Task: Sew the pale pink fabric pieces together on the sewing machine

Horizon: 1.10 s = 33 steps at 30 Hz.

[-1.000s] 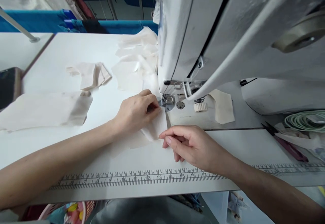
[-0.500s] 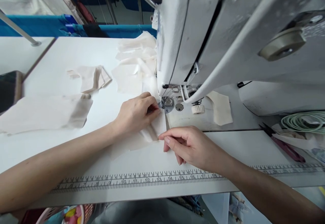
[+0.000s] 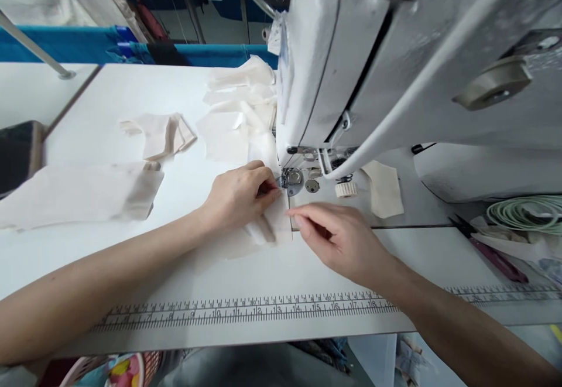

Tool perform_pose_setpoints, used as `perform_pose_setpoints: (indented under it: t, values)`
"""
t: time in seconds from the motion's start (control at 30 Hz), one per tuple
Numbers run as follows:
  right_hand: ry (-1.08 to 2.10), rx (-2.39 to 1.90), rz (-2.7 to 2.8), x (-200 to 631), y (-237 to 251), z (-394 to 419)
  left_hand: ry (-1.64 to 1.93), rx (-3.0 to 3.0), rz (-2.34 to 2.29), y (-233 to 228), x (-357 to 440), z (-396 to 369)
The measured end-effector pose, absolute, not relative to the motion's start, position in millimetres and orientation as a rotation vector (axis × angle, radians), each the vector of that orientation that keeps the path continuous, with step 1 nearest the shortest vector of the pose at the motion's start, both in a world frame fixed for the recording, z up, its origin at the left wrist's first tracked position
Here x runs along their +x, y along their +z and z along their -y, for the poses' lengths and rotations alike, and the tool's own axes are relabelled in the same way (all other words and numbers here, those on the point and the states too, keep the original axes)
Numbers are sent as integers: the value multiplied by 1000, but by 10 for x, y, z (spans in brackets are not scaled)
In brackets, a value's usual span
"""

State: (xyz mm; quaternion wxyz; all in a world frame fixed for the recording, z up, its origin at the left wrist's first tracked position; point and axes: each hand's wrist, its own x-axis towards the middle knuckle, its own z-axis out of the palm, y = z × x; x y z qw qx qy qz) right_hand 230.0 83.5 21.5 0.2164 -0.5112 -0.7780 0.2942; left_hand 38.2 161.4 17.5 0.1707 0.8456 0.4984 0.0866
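Observation:
A white fabric piece (image 3: 278,218) lies on the sewing table, its upper end near the needle plate (image 3: 293,181) of a white sewing machine (image 3: 307,65). My left hand (image 3: 239,197) rests on this piece and pinches it just left of the presser foot, thumb against curled fingers. At the fabric's right edge is my right hand (image 3: 342,235), closed, index fingertip and thumb near each other on that edge. Its fingertips are slightly blurred, and the other fingers curl under. Part of the fabric is hidden beneath my left hand.
More white fabric pieces (image 3: 237,117) are heaped behind my left hand, with cut pieces (image 3: 162,135) and a long stack (image 3: 83,194) farther left. A cream scrap (image 3: 384,188) lies right of the needle. Thread snips (image 3: 494,252) lie at right; a ruler tape (image 3: 246,311) runs along the front edge.
My right hand has moved up along the fabric's right edge, toward the needle plate, and its fingers have curled in more. My left hand stays on the fabric. The view has shifted slightly.

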Motion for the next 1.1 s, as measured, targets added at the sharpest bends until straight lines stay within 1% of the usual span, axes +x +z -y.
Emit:
perform_pose_setpoints:
  t: [0.07,0.13,0.23,0.4,0.6,0.7,0.8,0.9,1.1]
  values:
    - [331,-1446,2251,2299,158,-876,237,2392,-1418,177,386,-1615]
    - [80,-1460,2340,2286,102,-904,239,2378,-1419,177,388,-1616]
    - [-87,-1461,2448,2252,63,-914,247,2360,-1400,179,389,-1616]
    - [-276,-1471,2523,2193,78,-889,252,2346,-1389,183,389,-1617]
    - [-324,-1500,2582,2148,94,-874,268,2391,-1343,183,369,-1630]
    - [-346,-1490,2594,2133,104,-871,334,2573,-1268,257,268,-1543]
    - [-331,-1486,2597,2126,109,-862,452,2835,-1049,353,79,-1317]
    - [-296,-1504,2582,2125,109,-854,461,2939,-859,366,-155,-1019]
    - [-106,-1540,2592,2178,126,-897,476,2978,-968,188,-535,-726]
